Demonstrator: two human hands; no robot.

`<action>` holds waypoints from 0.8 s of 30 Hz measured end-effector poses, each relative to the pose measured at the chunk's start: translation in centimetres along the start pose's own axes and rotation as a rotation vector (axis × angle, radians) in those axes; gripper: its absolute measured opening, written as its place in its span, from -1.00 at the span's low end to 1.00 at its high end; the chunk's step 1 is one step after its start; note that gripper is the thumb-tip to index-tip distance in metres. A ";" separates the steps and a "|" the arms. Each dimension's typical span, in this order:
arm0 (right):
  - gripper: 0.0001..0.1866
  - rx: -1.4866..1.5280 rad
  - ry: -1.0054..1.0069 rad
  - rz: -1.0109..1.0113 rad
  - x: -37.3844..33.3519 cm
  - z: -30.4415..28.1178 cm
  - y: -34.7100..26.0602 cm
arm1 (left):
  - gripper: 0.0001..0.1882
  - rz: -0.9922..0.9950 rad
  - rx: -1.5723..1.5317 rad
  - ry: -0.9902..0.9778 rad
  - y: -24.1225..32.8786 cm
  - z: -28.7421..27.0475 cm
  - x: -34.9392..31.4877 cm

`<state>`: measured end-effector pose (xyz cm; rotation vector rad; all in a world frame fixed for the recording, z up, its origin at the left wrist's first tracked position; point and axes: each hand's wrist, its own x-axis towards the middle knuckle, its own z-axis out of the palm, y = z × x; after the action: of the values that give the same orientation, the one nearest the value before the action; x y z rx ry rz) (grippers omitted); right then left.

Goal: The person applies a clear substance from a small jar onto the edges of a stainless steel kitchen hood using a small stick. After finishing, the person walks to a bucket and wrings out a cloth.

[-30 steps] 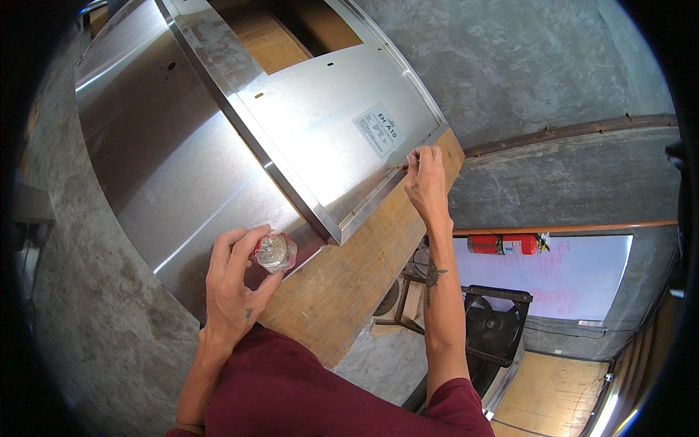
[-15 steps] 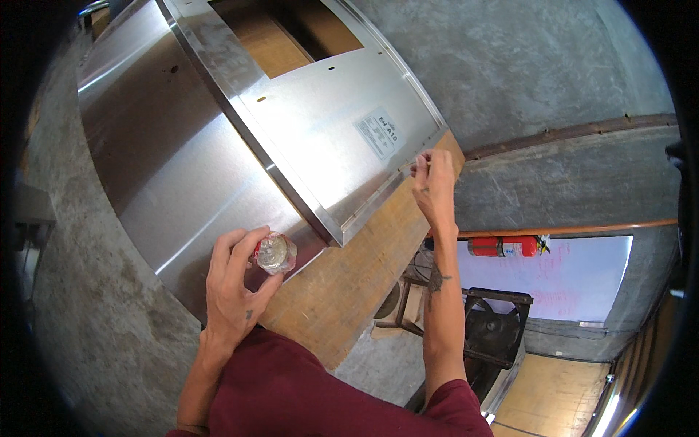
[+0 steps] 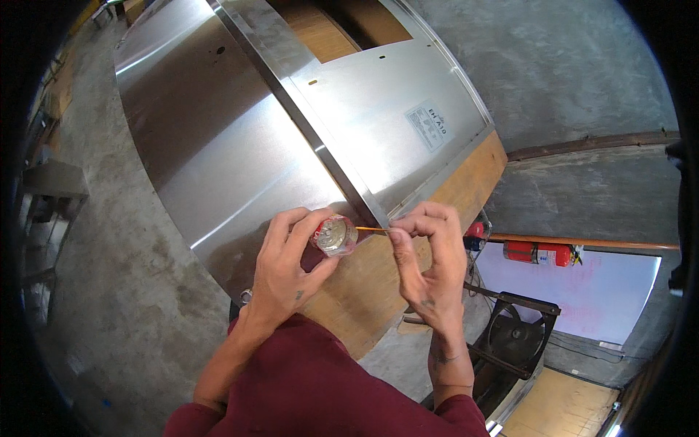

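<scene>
My left hand point(image 3: 285, 266) is closed round a small clear jar point(image 3: 335, 237) with some red on its side and pale, silvery matter inside. In my right hand point(image 3: 435, 266) a thin orange stick point(image 3: 370, 229) is pinched between thumb and fingers. Its far end reaches the jar's rim; whether the tip is inside I cannot tell. Both hands are above the near edge of a large stainless steel sheet-metal piece point(image 3: 273, 171), which has a raised seam point(image 3: 313, 138), a rectangular opening and a printed label point(image 3: 426, 125).
The metal piece rests on a wooden board point(image 3: 357, 309) just in front of me. To the right are a black-framed fan point(image 3: 515, 331), a red fire extinguisher point(image 3: 539, 253) and a whiteboard point(image 3: 619, 291). Concrete floor point(image 3: 160, 328) lies to the left.
My right hand has come back from the metal's far right edge to the jar, bringing the stick to it. The view has shifted, and the jar stays in my left hand.
</scene>
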<state>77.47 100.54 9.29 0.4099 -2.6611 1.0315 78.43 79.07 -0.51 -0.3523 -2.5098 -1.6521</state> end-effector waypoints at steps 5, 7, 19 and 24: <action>-0.79 -0.036 -0.026 -0.123 -0.2 1.8 -0.1 | -0.25 0.015 -0.048 0.035 0.2 0.3 -0.1; -0.79 -0.040 -0.036 -0.125 -0.3 2.3 0.1 | -0.25 0.016 -0.044 0.033 0.3 0.2 -0.2; -0.79 -0.035 -0.014 -0.103 -1.0 2.6 -0.2 | -0.26 0.006 -0.033 0.039 0.8 0.0 -0.9; -0.80 -0.056 0.092 -0.088 0.9 -0.5 0.9 | -0.28 -0.002 0.035 0.032 0.4 0.1 -0.6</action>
<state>76.42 101.34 9.36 0.4531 -2.5595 0.9252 79.09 79.25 -0.32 -0.3177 -2.5134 -1.5998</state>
